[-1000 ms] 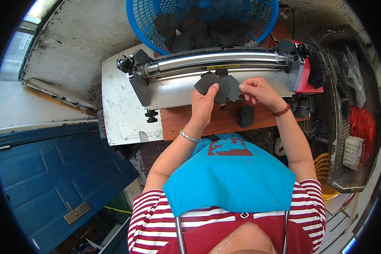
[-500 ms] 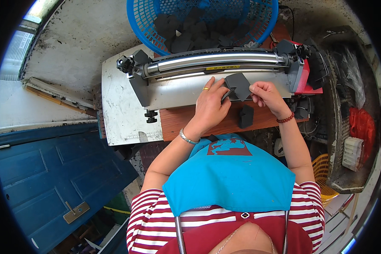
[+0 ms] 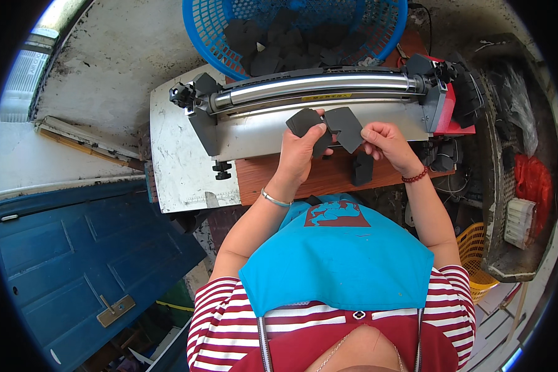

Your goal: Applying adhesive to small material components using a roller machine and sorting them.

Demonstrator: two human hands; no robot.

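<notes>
My left hand (image 3: 301,150) is closed on a small stack of dark grey flat pieces (image 3: 303,123), thumb on top. A single dark grey piece (image 3: 345,128), roughly square with a notch in its edge, is pinched by its right corner between the fingertips of my right hand (image 3: 387,144). Its left side lies close to my left fingertips; whether they touch cannot be told. Both hands are over the front of a machine with a long steel roller (image 3: 316,88) and a flat metal plate (image 3: 254,131). More dark pieces (image 3: 363,168) rest on the reddish-brown wooden tabletop (image 3: 266,180) below my right hand.
Behind the roller stands a blue plastic basket (image 3: 206,38) holding many dark pieces. Black knobs (image 3: 181,94) stick out at the machine's left end. On the right are a worn trough (image 3: 508,263) with plastic bags and a yellow basket (image 3: 474,248). A blue door (image 3: 74,248) is at left.
My left hand has turned and shifted slightly left, bringing the stack into view with the thumb over it. The single piece in my right hand has tilted and moved slightly left.
</notes>
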